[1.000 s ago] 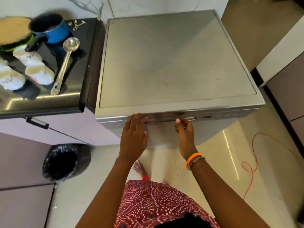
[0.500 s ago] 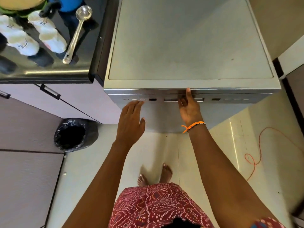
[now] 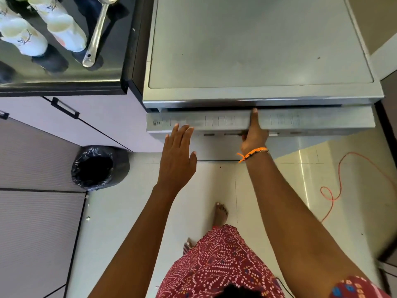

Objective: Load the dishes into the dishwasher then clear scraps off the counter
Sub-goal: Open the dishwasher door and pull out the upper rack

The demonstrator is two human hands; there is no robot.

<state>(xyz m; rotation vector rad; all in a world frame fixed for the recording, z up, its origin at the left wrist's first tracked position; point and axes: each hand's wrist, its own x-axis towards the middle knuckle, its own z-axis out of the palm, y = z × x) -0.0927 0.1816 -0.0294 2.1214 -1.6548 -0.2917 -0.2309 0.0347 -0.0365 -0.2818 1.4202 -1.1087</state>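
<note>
Both hands reached to the front of the dishwasher (image 3: 257, 50): the right hand (image 3: 254, 136) gripped the top edge of the door (image 3: 300, 122), its thumb laid across the control strip and its fingers curled under the lip, while the left hand (image 3: 177, 151) hovered flat, fingers straight and holding nothing, its fingertips just at the door's lower edge. That door stood tilted slightly out, a dark gap showing beneath the brushed grey metal top. An orange thread band (image 3: 253, 152) circled the right wrist. To the left, touching the machine, ran the dark glossy desk (image 3: 64, 80), carrying white cups (image 3: 25, 37) with pale residue inside and a long steel ladle (image 3: 96, 35) lying with its handle toward the edge. Under it sat pale lilac cabinet fronts with a black bar handle (image 3: 64, 108). A round bin lined with a crinkled black bag (image 3: 96, 166) stood on the pale glossy tiled floor (image 3: 129, 222), near the left hand. An orange cable (image 3: 339, 183) looped over the floor at the right. Bare feet and a red patterned garment (image 3: 214, 261) showed below.
</note>
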